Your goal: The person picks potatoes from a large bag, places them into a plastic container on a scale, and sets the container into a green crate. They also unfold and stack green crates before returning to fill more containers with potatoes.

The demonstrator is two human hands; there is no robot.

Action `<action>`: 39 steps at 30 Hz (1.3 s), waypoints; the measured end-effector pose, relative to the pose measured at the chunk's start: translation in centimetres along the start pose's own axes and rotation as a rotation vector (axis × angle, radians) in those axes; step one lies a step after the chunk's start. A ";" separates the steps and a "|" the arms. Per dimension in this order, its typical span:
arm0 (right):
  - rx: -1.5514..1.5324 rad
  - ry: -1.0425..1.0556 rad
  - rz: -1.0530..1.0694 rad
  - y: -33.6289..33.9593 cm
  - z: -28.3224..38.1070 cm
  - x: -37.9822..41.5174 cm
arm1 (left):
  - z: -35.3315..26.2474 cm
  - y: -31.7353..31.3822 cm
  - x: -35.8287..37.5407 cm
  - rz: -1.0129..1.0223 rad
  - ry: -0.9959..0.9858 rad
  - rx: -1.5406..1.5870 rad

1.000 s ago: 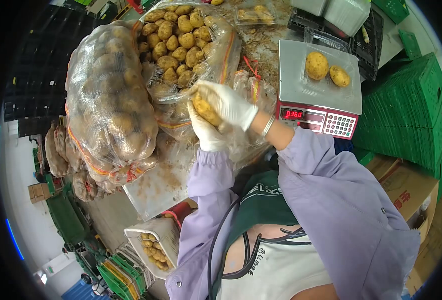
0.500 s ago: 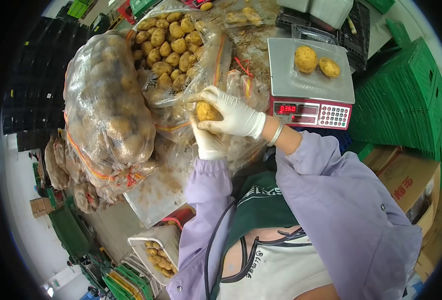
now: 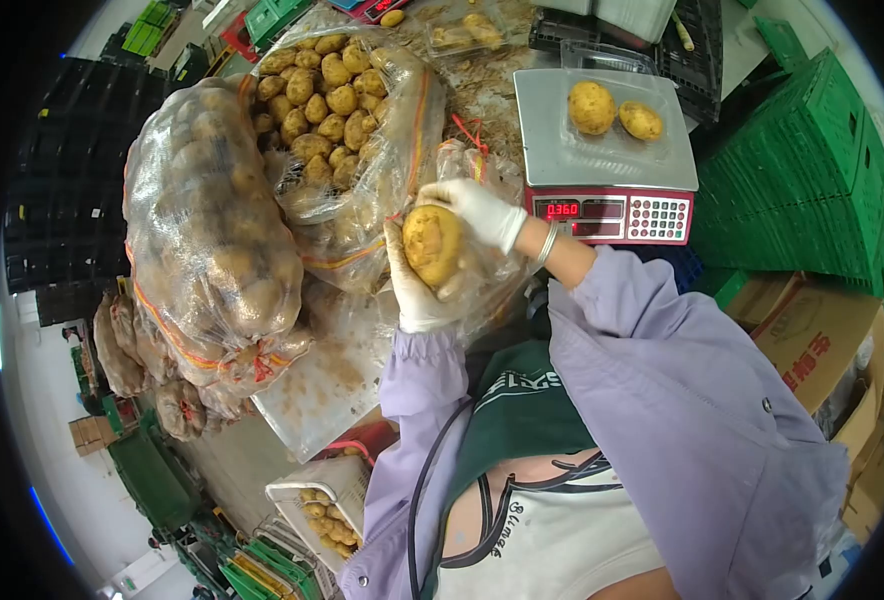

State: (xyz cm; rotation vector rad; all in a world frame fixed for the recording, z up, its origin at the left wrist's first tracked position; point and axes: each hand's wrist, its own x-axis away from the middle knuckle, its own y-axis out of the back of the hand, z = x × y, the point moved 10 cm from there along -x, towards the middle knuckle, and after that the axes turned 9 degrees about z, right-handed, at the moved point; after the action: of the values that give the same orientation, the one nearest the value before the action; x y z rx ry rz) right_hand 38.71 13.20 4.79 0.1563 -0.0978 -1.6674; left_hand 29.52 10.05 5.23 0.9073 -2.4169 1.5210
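Observation:
A large yellow potato (image 3: 432,245) with brownish marks is held up in front of the open sack. My left hand (image 3: 414,303), in a white glove, cups it from below and from the left side. My right hand (image 3: 484,213), gloved too, has its fingers bent against the top edge of the same potato; some fingertips are hidden. To the right, a red and silver scale (image 3: 602,170) shows 0.360. On its plate a clear plastic tray (image 3: 617,150) holds two potatoes (image 3: 591,107).
An open mesh sack of potatoes (image 3: 327,100) lies beyond my hands, beside a full tied sack (image 3: 212,230). Another clear tray (image 3: 462,35) with potatoes is at the back. Green crates (image 3: 792,170) stack up at right; a white basket (image 3: 292,490) with potatoes stands below the table.
The potato, mostly covered by my right hand before, now rests in my left hand with a broad side showing. My right hand has shifted right, to its top edge.

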 end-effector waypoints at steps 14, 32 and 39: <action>-0.005 0.221 -0.279 5.9 10.1 8.1 | 0.3 -2.4 -1.3 0.123 -0.094 -0.217; 0.083 0.381 -0.511 6.9 12.6 9.5 | -1.3 -1.5 0.1 -0.157 -0.252 -0.307; 0.079 0.091 -0.321 7.8 5.3 7.2 | -1.1 -0.6 0.0 -0.148 -0.255 -0.226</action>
State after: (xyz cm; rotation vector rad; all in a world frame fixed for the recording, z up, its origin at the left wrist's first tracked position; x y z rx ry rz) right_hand 44.79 5.08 10.93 0.3212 -0.0721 -1.9736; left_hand 29.68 10.85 6.22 1.2622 -2.5557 1.1143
